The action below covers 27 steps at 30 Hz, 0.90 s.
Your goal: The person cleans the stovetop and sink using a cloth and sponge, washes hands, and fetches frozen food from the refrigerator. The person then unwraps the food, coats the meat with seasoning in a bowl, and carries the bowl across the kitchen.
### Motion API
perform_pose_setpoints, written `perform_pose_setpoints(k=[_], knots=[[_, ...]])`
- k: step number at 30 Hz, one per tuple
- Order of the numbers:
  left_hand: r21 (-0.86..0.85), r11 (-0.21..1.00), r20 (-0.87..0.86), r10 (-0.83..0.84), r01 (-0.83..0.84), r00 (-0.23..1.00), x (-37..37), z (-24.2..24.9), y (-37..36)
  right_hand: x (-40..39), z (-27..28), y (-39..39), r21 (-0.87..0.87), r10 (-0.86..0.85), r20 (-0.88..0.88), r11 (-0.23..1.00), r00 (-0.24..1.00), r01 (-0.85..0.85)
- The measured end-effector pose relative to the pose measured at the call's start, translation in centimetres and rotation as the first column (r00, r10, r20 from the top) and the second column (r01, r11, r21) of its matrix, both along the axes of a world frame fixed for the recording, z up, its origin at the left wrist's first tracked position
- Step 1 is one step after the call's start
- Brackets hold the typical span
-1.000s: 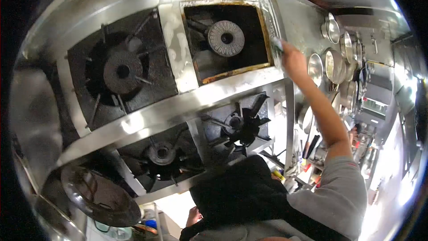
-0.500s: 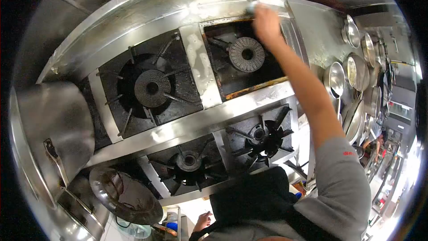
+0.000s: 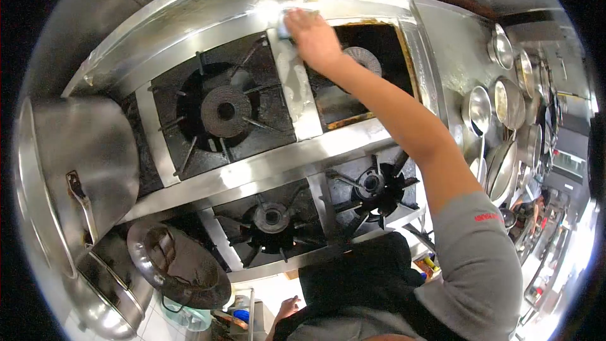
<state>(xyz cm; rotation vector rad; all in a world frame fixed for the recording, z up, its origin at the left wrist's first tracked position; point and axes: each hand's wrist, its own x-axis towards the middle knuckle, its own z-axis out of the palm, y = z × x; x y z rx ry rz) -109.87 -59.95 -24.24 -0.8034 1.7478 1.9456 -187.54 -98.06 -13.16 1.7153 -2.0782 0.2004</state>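
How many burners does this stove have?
4: far left burner, far right burner partly behind the right hand, near left burner, near right burner.

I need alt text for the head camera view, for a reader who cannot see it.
A person's right hand presses a pale scrubbing pad on the steel strip between the two rear burners of a four-burner gas stove. The left hand hangs low, near the body. A large steel pot stands at the left, and pans hang at the right.
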Motion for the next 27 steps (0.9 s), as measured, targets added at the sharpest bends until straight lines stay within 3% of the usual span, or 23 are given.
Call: perform_pose_setpoints(k=[2,3,4,5,6,7,8,9,10,11,13,14,15,16,17,18,19,21,22,24,25,26,27], knots=[[-0.278,0.955,-0.144,-0.15,0.105,0.978,0.9,-0.2,0.1,-1.7,1.0,1.2,0.004,0.091,0.177,0.996,0.98,-0.093],[-0.347,0.938,-0.254,-0.082,-0.012,0.964,0.5,-0.2,0.1,-3.6,1.0,2.5,0.001,-0.018,0.143,1.0,0.99,0.018],[0.193,0.981,-0.116,0.052,-0.029,0.992,2.5,-2.0,1.8,-5.8,0.9,4.7,0.003,-0.124,0.115,0.992,0.986,0.125],[0.736,0.461,0.39,0.31,-0.496,0.867,4.2,-3.4,3.2,-8.1,2.1,7.0,0.085,-0.232,0.204,0.972,0.951,0.219],[0.599,0.109,0.77,0.193,-0.793,0.608,5.0,-4.2,3.9,-9.7,3.2,7.8,0.171,-0.338,0.275,0.938,0.9,0.3],[0.606,0.095,0.765,0.202,-0.79,0.611,4.6,-4.5,4.6,-9.8,2.4,6.9,0.169,-0.324,0.267,0.943,0.908,0.287],[0.585,0.602,0.459,0.306,-0.543,0.834,4.2,-4.2,4.7,-10.0,0.5,6.8,0.113,-0.319,0.201,0.947,0.926,0.301],[0.275,0.937,0.118,0.188,-0.214,0.975,3.7,-3.4,4.8,-10.0,-0.7,7.0,0.061,-0.32,0.138,0.947,0.937,0.314],[-0.203,0.976,-0.132,-0.105,0.077,0.986,3.4,-2.6,5.2,-7.5,-0.1,5.8,-0.011,-0.096,0.093,0.995,0.991,0.098],[-0.004,0.96,-0.217,0.272,-0.279,0.938,3.6,-3.5,5.9,-7.6,0.6,6.6,0.001,-0.108,0.097,0.994,0.989,0.108],[0.145,0.98,0.124,0.117,-0.135,0.985,1.9,-1.4,3.6,-7.6,1.6,7.0,-0.043,0.036,0.053,0.999,0.998,-0.034],[0.221,0.973,0.275,0.0,-0.063,0.961,-0.9,1.3,0.9,-10.3,0.6,7.9,0.144,-0.268,0.095,0.957,0.959,0.253],[-0.413,0.891,-0.422,-0.005,-0.187,0.907,-1.9,0.7,1.3,-10.7,0.9,8.6,0.181,-0.328,0.039,0.931,0.944,0.316],[-0.417,0.888,-0.423,-0.001,-0.194,0.906,-2.1,1.0,1.2,-11.1,1.5,8.7,0.207,-0.389,-0.026,0.899,0.921,0.385],[0.044,0.951,0.035,0.304,-0.305,0.952,-2.1,1.2,1.0,-10.1,1.3,7.2,0.298,-0.488,0.161,0.853,0.858,0.429],[0.397,0.733,0.564,0.28,-0.553,0.777,-1.9,2.0,1.2,-8.3,0.5,6.7,0.235,-0.371,0.146,0.913,0.917,0.333],[0.298,0.899,0.335,0.216,-0.321,0.917,-1.4,1.4,1.9,-8.8,0.6,7.1,0.243,-0.377,0.139,0.909,0.916,0.338],[0.303,0.88,0.379,0.241,-0.366,0.893,0.3,1.4,1.8,-8.2,0.1,7.7,0.073,-0.034,0.057,0.997,0.998,0.03],[0.288,0.853,0.397,0.308,-0.436,0.865,-0.3,0.5,1.8,-9.8,0.1,8.8,0.07,-0.175,0.114,0.983,0.978,0.168],[0.229,0.831,0.378,0.403,-0.506,0.833,-0.4,1.4,1.9,-11.5,0.5,9.6,0.157,-0.366,-0.092,0.913,0.926,0.376],[0.244,0.853,0.372,0.357,-0.461,0.857,0.0,1.2,1.8,-10.6,1.0,8.3,0.358,-0.481,0.0,0.819,0.877,0.449],[0.264,0.872,0.363,0.305,-0.411,0.88,0.2,1.1,1.9,-8.3,2.2,6.7,0.444,-0.547,0.117,0.775,0.829,0.449],[0.269,0.875,0.625,0.16,-0.404,0.764,-1.2,1.8,1.0,-7.9,2.3,6.9,0.446,-0.55,0.111,0.772,0.828,0.453]])
